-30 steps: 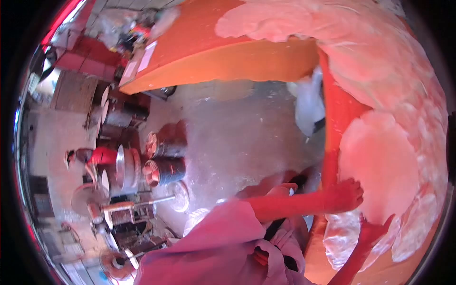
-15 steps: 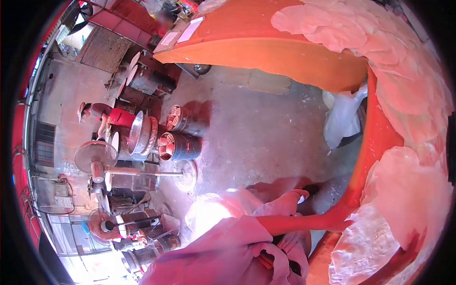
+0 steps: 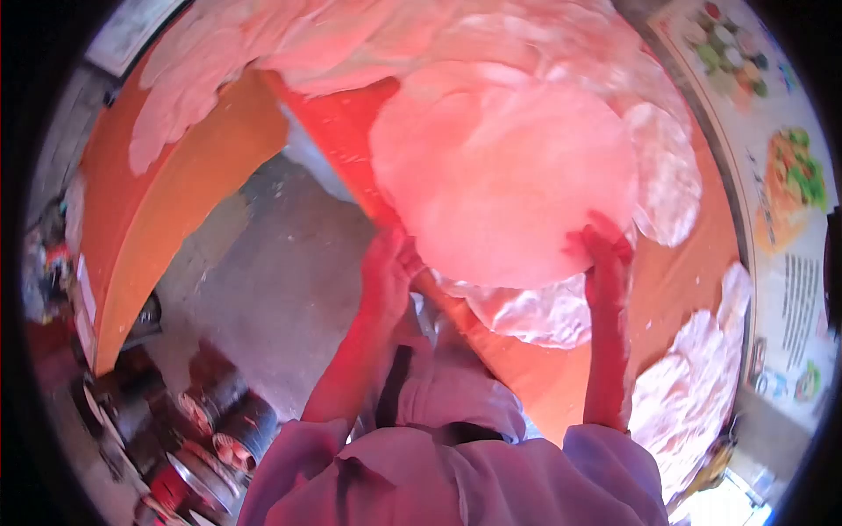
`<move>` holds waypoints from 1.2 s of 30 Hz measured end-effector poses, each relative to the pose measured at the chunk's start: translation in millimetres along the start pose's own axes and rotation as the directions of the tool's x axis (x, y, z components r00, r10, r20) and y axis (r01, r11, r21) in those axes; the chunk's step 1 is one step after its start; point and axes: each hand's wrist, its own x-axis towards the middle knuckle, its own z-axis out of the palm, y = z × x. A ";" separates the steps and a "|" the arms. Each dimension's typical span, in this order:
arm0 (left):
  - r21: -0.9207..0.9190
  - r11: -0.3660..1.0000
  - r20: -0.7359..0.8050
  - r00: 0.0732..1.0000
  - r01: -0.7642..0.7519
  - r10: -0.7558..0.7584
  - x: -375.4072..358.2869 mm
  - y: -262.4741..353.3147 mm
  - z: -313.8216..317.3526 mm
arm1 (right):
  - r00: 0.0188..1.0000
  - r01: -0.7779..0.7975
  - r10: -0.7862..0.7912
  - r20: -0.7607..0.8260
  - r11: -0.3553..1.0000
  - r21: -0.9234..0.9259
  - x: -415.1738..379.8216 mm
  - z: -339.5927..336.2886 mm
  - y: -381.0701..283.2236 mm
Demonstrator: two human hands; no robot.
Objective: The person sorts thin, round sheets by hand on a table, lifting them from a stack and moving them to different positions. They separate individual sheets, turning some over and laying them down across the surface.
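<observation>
A large round thin sheet (image 3: 504, 175) lies over a heap of similar pale sheets (image 3: 351, 39) on the orange-covered table. At its lower left edge, my left hand (image 3: 392, 260) has its fingers closed on the rim. My right hand (image 3: 605, 254) is at the sheet's lower right edge, its fingers bent over the top and pinching it. Under the near side of that sheet, a crinkled, shinier sheet (image 3: 535, 313) sticks out. Another wrinkled sheet (image 3: 668, 175) rests just to the right.
More crinkled sheets (image 3: 688, 386) are piled at the right. A poster with food pictures (image 3: 776, 202) runs along the right side. The orange table (image 3: 189, 202) curves round on the left above the grey floor (image 3: 272, 263). Metal drums (image 3: 241, 430) stand at the lower left.
The view has swung round from the room to the table. Both hands are now at the edge of the large round sheet, in front of my body.
</observation>
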 end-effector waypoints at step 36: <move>0.490 0.872 0.282 0.942 0.019 -0.180 143.3 75.0 9.3 | 0.796 0.264 -0.254 -0.549 0.962 -0.062 14.6 -154.2 -42.6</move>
